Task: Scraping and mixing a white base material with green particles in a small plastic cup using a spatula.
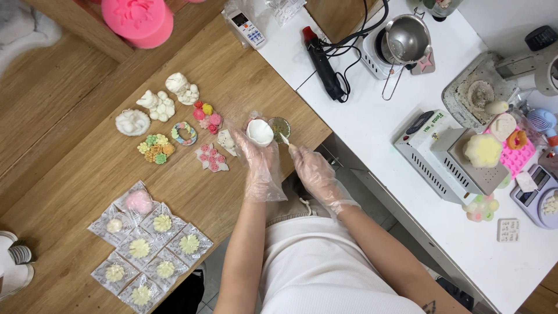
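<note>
- our left hand [260,166], in a clear plastic glove, has its fingers [247,145] curled around a small white cup-shaped piece [259,131], holding it up over the near edge of the wooden table [75,174].
- our right hand [314,171], gloved the same way, has its fingers pinched closed on a thin pale stick [284,139], whose tip points toward the white piece.
- just behind the stick and right of the white piece sits a small clear jar [279,125] with something yellowish-green inside; we cannot tell whether the stick touches it.
- to the left of our hands a cluster of small moulded flowers lies on the wood: white ones [157,106], a pink and yellow one [207,116], a pastel ring [185,133], a green and orange one [156,149] and a pink and white one [212,157].
- nearer to us, a group of flat clear packets [148,247] lies side by side, each with a pale flower inside, one of them pink.
- a big pink mould [139,20] stands at the far edge of the wood.
- on the white table [372,116] to the right we see a black heat tool [323,63] with its cable, a metal pitcher [408,38] on a small hotplate, a white and grey machine [447,157] with a yellow flower-shaped piece [482,150] on top, and a pink tray [519,156] beside it.
</note>
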